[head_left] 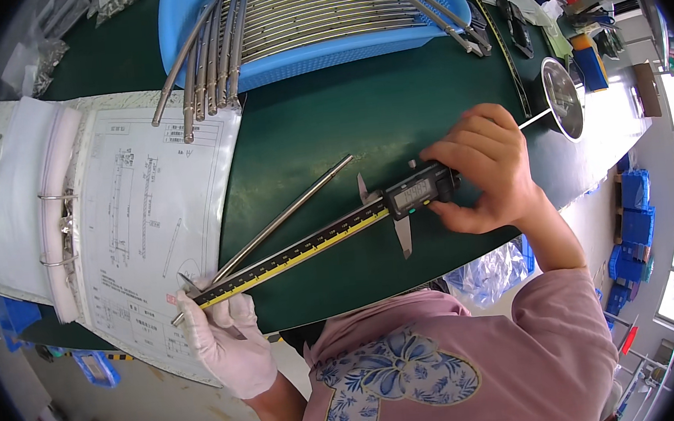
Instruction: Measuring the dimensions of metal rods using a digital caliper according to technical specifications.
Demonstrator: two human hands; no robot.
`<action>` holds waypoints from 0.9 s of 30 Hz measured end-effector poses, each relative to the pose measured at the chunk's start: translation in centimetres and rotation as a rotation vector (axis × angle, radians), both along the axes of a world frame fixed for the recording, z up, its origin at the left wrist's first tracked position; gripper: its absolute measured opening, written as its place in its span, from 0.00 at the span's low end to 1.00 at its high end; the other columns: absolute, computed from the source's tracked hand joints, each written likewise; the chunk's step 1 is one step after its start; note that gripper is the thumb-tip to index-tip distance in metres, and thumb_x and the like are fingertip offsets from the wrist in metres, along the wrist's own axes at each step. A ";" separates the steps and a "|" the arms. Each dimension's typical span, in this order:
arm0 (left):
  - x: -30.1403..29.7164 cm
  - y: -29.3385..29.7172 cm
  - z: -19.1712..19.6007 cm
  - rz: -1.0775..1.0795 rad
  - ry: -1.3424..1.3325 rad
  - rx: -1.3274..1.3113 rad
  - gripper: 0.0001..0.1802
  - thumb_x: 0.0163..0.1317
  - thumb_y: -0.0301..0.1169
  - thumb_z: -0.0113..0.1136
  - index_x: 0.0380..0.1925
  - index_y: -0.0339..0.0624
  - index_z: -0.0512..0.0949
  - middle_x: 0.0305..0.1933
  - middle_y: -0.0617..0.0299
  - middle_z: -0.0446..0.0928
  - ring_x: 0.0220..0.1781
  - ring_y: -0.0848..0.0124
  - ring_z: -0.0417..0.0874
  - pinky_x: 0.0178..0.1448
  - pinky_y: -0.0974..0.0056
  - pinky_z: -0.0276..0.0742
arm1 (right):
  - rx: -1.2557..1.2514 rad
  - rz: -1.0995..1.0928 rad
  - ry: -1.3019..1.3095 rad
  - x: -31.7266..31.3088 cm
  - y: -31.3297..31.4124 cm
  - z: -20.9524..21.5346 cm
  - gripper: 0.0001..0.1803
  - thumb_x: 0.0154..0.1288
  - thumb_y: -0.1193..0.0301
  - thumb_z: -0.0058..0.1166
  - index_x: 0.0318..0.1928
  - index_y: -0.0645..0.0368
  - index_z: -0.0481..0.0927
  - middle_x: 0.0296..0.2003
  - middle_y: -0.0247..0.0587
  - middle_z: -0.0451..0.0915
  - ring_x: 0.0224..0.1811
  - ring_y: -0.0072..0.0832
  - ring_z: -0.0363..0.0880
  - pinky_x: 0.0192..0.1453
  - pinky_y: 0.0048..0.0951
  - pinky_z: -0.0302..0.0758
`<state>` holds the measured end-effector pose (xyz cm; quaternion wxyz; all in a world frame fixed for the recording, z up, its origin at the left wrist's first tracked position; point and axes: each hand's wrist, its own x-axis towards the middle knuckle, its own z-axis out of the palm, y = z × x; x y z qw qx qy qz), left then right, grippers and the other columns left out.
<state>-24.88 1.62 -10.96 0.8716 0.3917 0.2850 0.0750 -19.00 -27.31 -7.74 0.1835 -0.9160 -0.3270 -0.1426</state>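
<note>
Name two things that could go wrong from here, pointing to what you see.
The single rod slants away from the caliper, so any length read from it might be off. Other rods jut over the edge of the blue basket and could slip or snag if knocked.

The binder [113, 222] lay on the left of the counter [298, 134], the basket [300, 65] of rods [327, 7] stood behind the caliper [300, 251], and one rod [289, 215] slanted between.

Caliper display [413, 195] shows digits, too small to read surely. Black-and-yellow beam [301, 254] carries fine scale marks. Drawing sheet [137, 264] bears print and red mark [172, 299], wording illegible.
</note>
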 end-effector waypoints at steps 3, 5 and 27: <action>0.0 0.1 -0.1 0.002 -0.019 -0.013 0.15 0.64 0.39 0.48 0.36 0.36 0.70 0.22 0.70 0.58 0.21 0.80 0.51 0.25 0.74 0.52 | -0.009 -0.018 -0.018 -0.2 -0.2 0.1 0.20 0.33 0.62 0.59 0.31 0.57 0.77 0.22 0.33 0.74 0.25 0.32 0.71 0.41 0.33 0.67; 0.0 0.1 -0.2 -0.001 -0.029 -0.017 0.14 0.64 0.38 0.48 0.36 0.36 0.70 0.22 0.69 0.58 0.21 0.81 0.51 0.25 0.74 0.52 | -0.015 -0.025 -0.017 -0.2 -0.4 0.2 0.20 0.33 0.62 0.59 0.31 0.57 0.77 0.22 0.33 0.74 0.25 0.32 0.72 0.43 0.34 0.68; 0.1 0.5 -0.2 -0.064 -0.079 -0.065 0.13 0.65 0.38 0.47 0.33 0.38 0.71 0.17 0.72 0.51 0.19 0.81 0.48 0.24 0.73 0.46 | 0.016 -0.036 -0.023 -0.7 -1.5 0.0 0.20 0.33 0.62 0.59 0.32 0.57 0.77 0.21 0.32 0.73 0.25 0.31 0.72 0.44 0.36 0.67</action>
